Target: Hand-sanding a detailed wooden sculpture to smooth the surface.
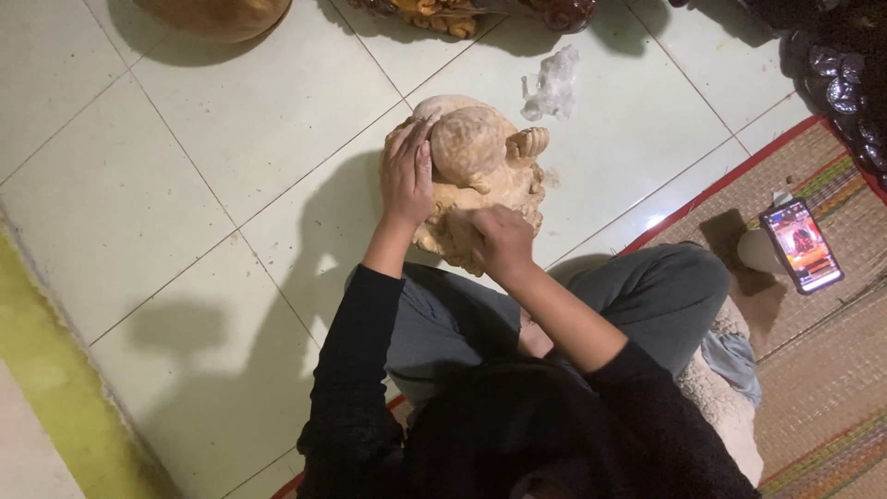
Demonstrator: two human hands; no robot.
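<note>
Head view: your left hand [407, 180] lies flat on the wooden carving [471, 180], your right hand [499, 242] presses its front; a hard push could tip it onto the floor tiles [139, 185].

place: home floor used as a wood-carving spot | floor: pale tiled floor [139, 185] | landmark: pale carved wooden figure [467, 180] standing on the tiles | beyond the figure: more carved pieces, one dark carving [832, 74] to its right | right of the figure: woven mat [822, 370] with a lit phone [801, 245] propped on it
</note>
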